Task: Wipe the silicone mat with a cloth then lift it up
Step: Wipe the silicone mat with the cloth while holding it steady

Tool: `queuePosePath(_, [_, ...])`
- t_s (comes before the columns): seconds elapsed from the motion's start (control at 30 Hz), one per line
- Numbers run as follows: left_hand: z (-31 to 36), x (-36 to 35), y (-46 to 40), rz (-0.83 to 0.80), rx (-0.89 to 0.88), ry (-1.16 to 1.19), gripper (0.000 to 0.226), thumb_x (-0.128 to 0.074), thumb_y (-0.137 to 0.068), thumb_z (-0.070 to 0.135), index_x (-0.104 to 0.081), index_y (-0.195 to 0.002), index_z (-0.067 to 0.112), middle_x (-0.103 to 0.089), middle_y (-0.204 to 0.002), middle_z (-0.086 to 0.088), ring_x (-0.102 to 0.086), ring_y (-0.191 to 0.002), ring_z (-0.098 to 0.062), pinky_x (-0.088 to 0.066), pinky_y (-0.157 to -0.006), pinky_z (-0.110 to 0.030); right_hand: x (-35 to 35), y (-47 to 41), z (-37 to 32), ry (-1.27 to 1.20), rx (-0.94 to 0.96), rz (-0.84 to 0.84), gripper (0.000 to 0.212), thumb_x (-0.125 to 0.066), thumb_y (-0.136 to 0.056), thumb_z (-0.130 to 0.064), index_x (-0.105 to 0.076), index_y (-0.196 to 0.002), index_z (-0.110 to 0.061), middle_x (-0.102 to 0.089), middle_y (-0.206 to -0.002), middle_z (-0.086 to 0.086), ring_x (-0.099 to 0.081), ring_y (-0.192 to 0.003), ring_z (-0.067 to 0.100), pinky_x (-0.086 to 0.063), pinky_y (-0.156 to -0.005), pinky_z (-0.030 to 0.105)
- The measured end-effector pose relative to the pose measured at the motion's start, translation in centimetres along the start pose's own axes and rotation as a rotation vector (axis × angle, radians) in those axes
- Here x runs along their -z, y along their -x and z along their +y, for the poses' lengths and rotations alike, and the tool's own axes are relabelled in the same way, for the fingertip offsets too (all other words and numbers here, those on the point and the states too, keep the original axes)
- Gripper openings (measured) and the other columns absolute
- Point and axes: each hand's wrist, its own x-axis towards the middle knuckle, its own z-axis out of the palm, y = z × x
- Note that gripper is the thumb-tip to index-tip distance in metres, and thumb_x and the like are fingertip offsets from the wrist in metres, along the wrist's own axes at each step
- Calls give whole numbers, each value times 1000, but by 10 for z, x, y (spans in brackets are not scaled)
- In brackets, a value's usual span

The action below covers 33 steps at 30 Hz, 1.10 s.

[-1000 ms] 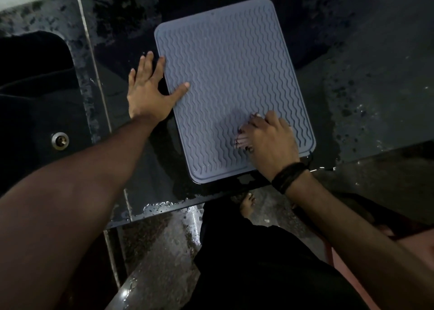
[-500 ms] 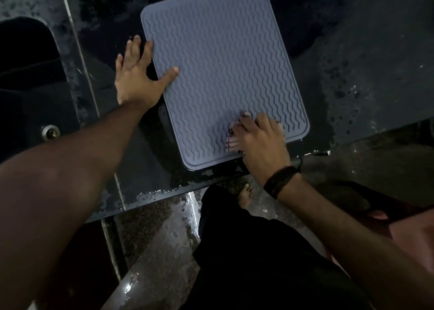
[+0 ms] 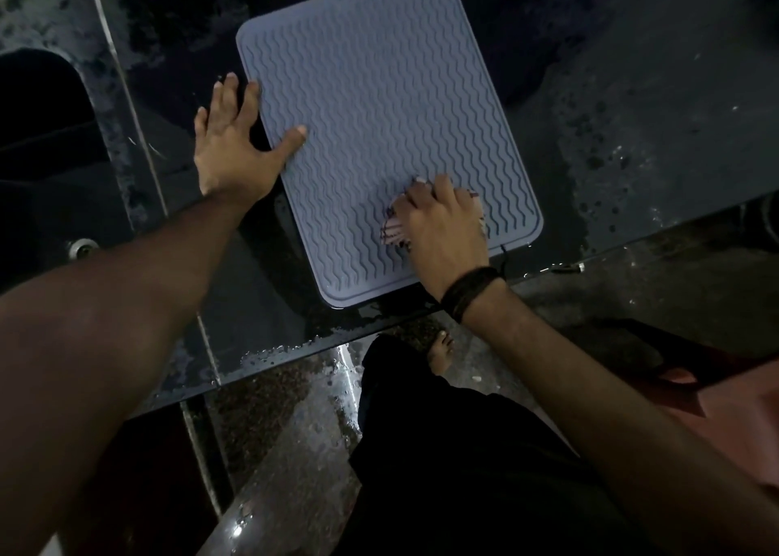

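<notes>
Your right hand (image 3: 442, 227) has slid a little up the silicone mat (image 3: 379, 125) with the cloth (image 3: 392, 229) since a moment ago, fingers curled over it and pressing it down. Your left hand (image 3: 236, 151) stays flat, fingers spread, thumb on the mat's left edge. Mat lies flat on the wet dark bench (image 3: 632, 134), near its front edge.

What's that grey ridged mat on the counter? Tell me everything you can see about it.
The silicone mat is a blue-grey rectangle with rounded corners, a raised rim and rows of wavy ridges. It lies flat on the wet dark counter, near its front edge. The left hand rests its thumb on one side; the right hand presses a striped cloth onto its near part.
</notes>
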Motion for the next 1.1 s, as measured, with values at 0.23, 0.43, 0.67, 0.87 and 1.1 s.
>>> queuePosePath(0.23, [1,3,0,-7,-6,15,96,-34,-88,88,-15,-164,31,-6,-172,0,0,-158,-16,2,-128,-42,-3,57,16,-3,13,-43,46,-44,-79,-7,-59,-121,-20,-53,-132,2,-42,-115,28,-35,-92,40])
queuePosePath(0.43, [1,1,1,0,-4,11,97,-34,-87,89,-16,-164,32,-7,-172,0,0,-158,-16,2,-128,-41,13,33,25,-39,-66,-4,38,-65,-82,-19,-60,-120,-19,-57,-128,2,-43,-116,27,-39,-95,41])
queuePosePath(0.67, [0,0,0,-1,2,15,100,-30,-84,92,-14,-163,34,-6,-172,0,-1,-158,-16,3,-128,-39,13,-38,17,-16,-35,31,42,-58,-85,-17,-57,-127,-13,-53,-132,8,-39,-123,31,-35,-97,41])
queuePosePath(0.87, [0,1,-1,-7,14,-5,99,-28,-85,92,-12,-163,34,-4,-172,3,1,-158,-14,3,-128,-39,1,1,28,68,-13,10,43,-60,-82,-17,-58,-124,-17,-50,-137,8,-39,-122,32,-36,-97,46])
queuePosePath(1.1, [1,3,1,-18,1,6,98,-29,-86,90,-14,-164,32,-4,-172,1,1,-158,-15,2,-128,-41,6,46,35,77,-38,-46,40,-47,-80,-11,-62,-117,-20,-58,-125,3,-43,-112,29,-37,-88,41])
